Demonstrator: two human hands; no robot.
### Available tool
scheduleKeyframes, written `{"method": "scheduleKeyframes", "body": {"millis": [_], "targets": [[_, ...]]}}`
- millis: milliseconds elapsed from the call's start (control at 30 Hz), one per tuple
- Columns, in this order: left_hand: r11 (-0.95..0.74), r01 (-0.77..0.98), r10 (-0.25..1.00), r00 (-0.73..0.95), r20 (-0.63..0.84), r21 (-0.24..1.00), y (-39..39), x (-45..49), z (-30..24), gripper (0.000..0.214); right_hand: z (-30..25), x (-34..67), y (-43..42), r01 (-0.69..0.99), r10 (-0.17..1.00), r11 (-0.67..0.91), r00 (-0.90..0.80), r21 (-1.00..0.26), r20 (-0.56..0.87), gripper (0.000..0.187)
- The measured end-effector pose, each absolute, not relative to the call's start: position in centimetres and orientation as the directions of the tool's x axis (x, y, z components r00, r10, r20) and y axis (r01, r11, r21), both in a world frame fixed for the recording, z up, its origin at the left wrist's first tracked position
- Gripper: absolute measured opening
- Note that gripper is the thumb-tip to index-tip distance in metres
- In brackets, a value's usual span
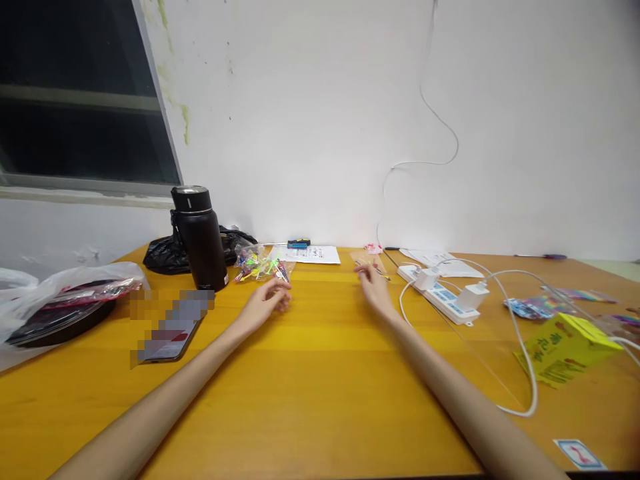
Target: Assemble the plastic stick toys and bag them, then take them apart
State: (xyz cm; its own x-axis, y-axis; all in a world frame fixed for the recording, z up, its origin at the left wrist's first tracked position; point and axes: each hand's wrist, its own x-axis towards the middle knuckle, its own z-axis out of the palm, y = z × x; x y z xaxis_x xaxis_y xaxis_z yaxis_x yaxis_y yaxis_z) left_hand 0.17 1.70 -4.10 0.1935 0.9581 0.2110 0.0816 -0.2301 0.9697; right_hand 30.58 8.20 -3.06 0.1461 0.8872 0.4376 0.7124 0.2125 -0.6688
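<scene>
My left hand [265, 305] is over the yellow-brown wooden table [320, 400], its fingers loosely bent and apart, with nothing visible in them. Just beyond it is a clear plastic bag of small multicoloured pieces [263, 265]. Farther right, my right hand [374, 288] reaches forward, slightly blurred, with its fingers partly bent and apart. Its fingertips are close to a small clear packet [369, 259] with thin items in it, partly hidden behind the hand. Whether the fingers touch that packet I cannot tell.
Left: black flask [200, 240], phone [175, 330], white plastic bag with a dark round object [65, 320], black bag [167, 257]. Back: screwdriver [299, 244], paper [320, 255]. Right: power strip [445, 297] with chargers, looping white cable [531, 393], yellow box [565, 350], shiny packets [535, 307].
</scene>
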Motion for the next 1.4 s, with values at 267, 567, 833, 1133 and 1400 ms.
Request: {"method": "scheduleKeyframes", "body": {"millis": [267,567,833,1133,1400], "targets": [[-0.359,0.538,0.933,0.178,0.313,0.762,2.0,-1.4,-4.1,0.023,-4.7,26.5,1.5,0.793,0.872,0.466,-0.339,-0.392,0.352,0.017],[-0.330,0.420,0.942,0.083,0.326,0.845,2.3,-1.5,-4.7,0.018,-4.6,27.3,1.6,0.726,0.847,0.525,-0.398,-0.444,0.352,0.019],[-0.069,-0.065,0.987,0.139,0.077,0.995,2.9,-1.6,-5.0,0.051,-4.6,27.5,1.7,0.700,0.844,0.533,-0.403,-0.476,0.354,0.019],[0.104,-0.329,0.983,0.179,-0.046,0.939,3.6,0.0,-4.0,0.066,-4.6,27.5,2.2,0.690,0.860,0.509,-0.387,-0.514,0.332,0.020],[0.146,-0.337,0.988,0.011,-0.151,0.930,5.6,0.9,-3.7,0.064,-4.8,27.6,2.5,0.683,0.864,0.504,-0.385,-0.530,0.325,0.019]]}}
